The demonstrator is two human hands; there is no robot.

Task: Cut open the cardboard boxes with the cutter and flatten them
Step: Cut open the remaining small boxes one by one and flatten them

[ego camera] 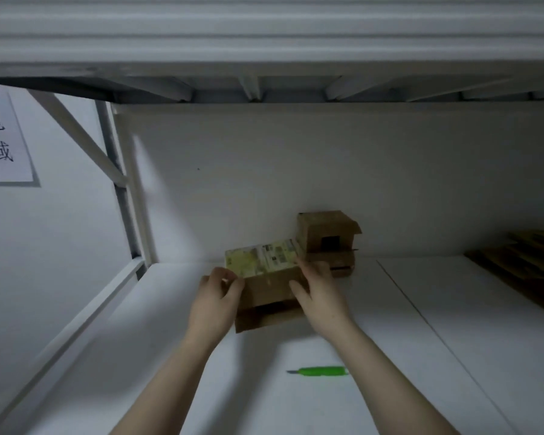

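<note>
A brown cardboard box with a pale yellow printed label on its top [266, 277] sits at the centre of the frame on a white shelf surface [390, 340], with a flap at its near lower edge hanging open over a dark gap. The person's left hand [217, 293] grips the box's upper left corner with curled fingers. The right hand [319, 291] holds the box's right side, thumb across the front face and fingers reaching up along the top right edge. Below the box and a little to the right, well apart from both hands, a bright green cutter with its short blade pointing left [322, 371] lies flat on the shelf. Just behind the held box, against the white back panel, stands a second brown cardboard box with loose flaps [325, 235]. At the right edge of the frame lies a stack of flattened brown cardboard [531, 262]. At the upper left, a white paper sign with black Chinese characters [4, 136] hangs on the wall, beside the grey metal shelf frame [120, 189].
</note>
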